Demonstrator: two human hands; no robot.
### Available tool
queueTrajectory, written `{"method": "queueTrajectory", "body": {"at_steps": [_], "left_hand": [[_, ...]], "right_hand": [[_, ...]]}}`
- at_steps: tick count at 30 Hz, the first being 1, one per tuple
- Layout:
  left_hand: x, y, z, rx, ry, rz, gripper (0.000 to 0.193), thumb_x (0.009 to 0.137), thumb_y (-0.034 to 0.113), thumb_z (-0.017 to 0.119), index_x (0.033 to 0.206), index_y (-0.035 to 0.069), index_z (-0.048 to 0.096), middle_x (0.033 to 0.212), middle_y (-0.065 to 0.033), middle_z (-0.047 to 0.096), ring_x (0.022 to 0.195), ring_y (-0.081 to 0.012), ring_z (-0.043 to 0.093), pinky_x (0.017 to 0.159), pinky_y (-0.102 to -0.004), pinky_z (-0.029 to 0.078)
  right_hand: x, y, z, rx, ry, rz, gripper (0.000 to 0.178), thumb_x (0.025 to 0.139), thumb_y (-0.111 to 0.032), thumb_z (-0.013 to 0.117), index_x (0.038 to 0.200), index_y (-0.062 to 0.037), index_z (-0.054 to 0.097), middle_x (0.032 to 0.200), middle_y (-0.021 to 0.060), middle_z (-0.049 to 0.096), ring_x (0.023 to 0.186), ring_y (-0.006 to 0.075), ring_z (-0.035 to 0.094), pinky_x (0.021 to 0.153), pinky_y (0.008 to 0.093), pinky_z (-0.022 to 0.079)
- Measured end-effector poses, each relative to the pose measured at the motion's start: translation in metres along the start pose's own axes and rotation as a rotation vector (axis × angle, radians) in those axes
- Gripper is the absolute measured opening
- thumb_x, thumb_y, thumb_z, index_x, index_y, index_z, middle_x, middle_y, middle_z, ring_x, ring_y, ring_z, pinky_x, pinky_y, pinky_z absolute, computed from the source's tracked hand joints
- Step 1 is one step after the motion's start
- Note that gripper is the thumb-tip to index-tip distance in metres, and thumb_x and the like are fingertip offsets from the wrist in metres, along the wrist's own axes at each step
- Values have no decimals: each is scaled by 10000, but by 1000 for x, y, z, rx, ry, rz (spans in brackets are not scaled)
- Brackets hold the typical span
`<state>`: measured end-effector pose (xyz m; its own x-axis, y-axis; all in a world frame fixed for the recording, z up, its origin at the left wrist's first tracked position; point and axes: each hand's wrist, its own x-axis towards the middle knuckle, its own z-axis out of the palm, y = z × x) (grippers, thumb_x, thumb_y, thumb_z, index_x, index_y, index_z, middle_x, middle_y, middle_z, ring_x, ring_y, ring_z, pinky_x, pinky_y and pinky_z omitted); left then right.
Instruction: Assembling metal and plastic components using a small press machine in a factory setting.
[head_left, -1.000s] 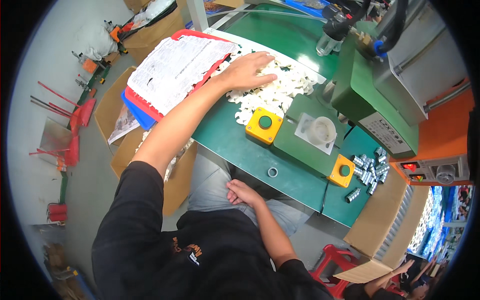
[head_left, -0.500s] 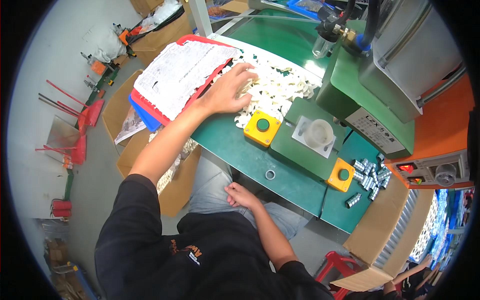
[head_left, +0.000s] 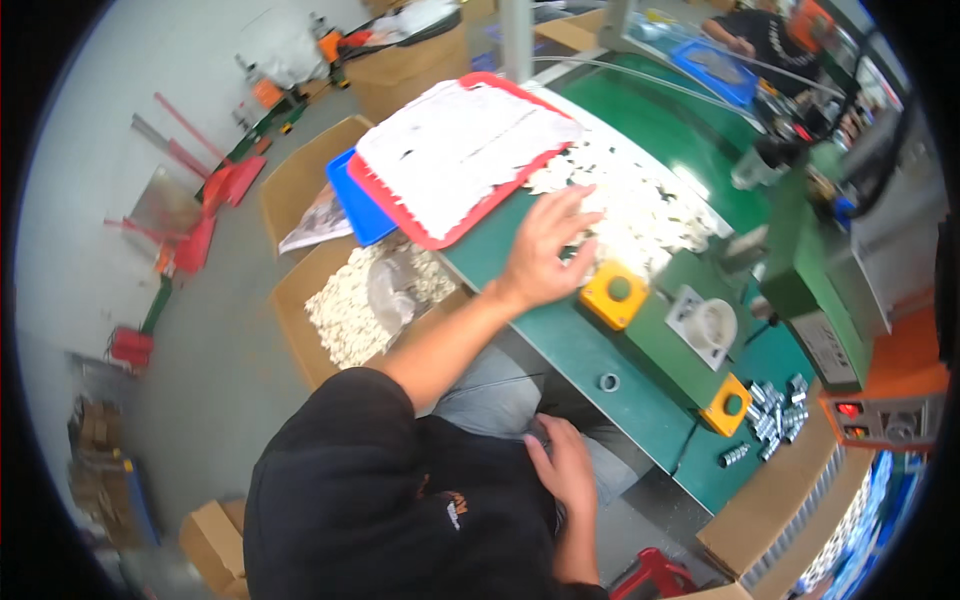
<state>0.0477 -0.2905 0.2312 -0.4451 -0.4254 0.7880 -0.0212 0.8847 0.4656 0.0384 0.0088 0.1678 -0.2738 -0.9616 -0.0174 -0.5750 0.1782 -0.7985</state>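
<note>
My left hand (head_left: 545,255) hovers at the near edge of a pile of small flat white pieces (head_left: 655,220) on the green table (head_left: 560,345). Its fingers are spread and curved, with nothing visible in them. Down by my lap is my right hand (head_left: 567,465), thumb apart from the fingers; I see nothing in it. A yellow button box (head_left: 613,295) sits just right of my left hand. Beside it a green machine base carries a round whitish cup-like fixture (head_left: 711,325). One small grey ring (head_left: 609,382) lies on the table's near part.
A red tray (head_left: 430,232) covered by a white sheet stands left of the pile, above a blue tray (head_left: 362,205). Below is a carton of white pieces (head_left: 350,310). Metal fittings (head_left: 775,415) lie at right near another yellow button box (head_left: 726,405). A person (head_left: 770,45) is at the far side.
The view has shifted, so the table sits further right and lower. My left hand has drawn back from the white pieces toward me. My right hand has lifted off my lap, its fingers less curled.
</note>
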Motion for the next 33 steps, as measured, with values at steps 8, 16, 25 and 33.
{"method": "queueTrajectory", "body": {"at_steps": [8,16,25,33], "left_hand": [[-125,91,-51,-361,53,-248,237,821,-21,664,1046,50,688,1184,-157,594,987,-298,632,848,-395,534],[-211,110,-94,-596,-159,-443,191,800,-70,677,964,28,682,1087,-131,632,880,-270,682,750,-365,555],[-258,104,-58,-1232,-511,-997,149,935,133,694,1026,14,694,1062,-73,655,924,-167,664,821,-319,552],[-274,69,-21,-1610,-657,-1750,304,1046,254,568,1292,76,575,1274,-75,570,1159,-199,558,956,-397,522]], "right_hand": [[6,-31,-55,-339,603,-115,401,840,-48,772,1207,21,626,1145,196,632,1048,362,611,784,411,487],[47,-26,-64,-493,427,-37,428,857,-74,796,1256,-20,650,1156,137,682,1029,266,656,763,346,491],[49,-26,-61,-523,400,80,358,851,-16,775,1189,-15,659,1086,123,681,948,250,654,758,330,491],[59,-34,-54,-508,400,115,312,837,9,764,1129,-13,659,1096,134,675,935,254,641,769,340,495]]}}
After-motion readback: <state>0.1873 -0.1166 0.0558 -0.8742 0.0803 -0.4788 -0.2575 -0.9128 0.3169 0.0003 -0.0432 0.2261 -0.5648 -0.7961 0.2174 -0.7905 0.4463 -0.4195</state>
